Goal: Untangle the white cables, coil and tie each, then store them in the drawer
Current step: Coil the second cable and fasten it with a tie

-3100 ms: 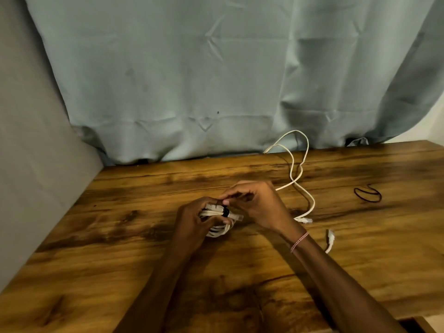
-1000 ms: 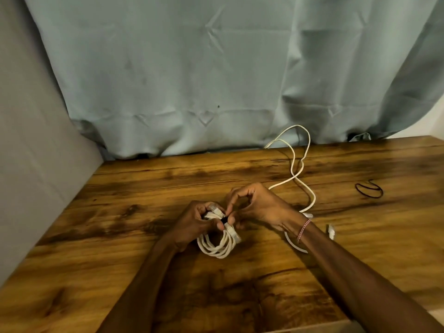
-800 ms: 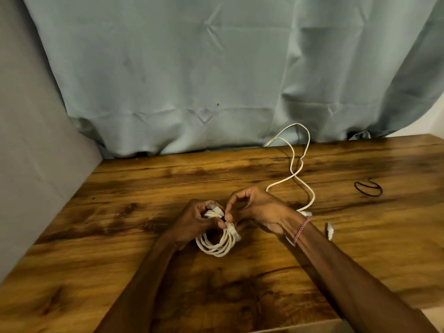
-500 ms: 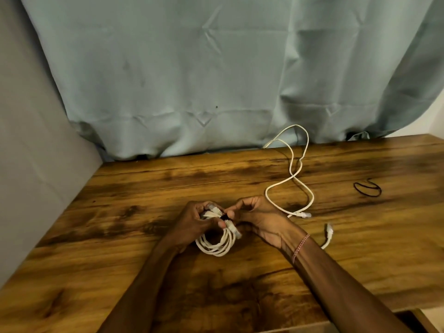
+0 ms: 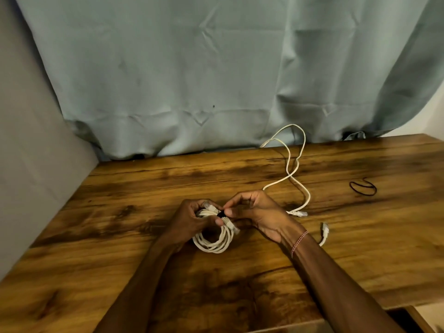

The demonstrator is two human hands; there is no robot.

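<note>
Tying the white cable coil [image 5: 216, 243]
Left hand [image 5: 189, 221] grips it, right hand [image 5: 259, 212] pinches its black tie [image 5: 220, 214]; loop, flattened before, now points toward the person.

Our forearms rise from the bottom edge and meet mid-frame. Our left hand [image 5: 192, 221] curls round the coiled cable [image 5: 216, 245]; our right hand [image 5: 260, 212] pinches its black tie [image 5: 220, 214].
</note>
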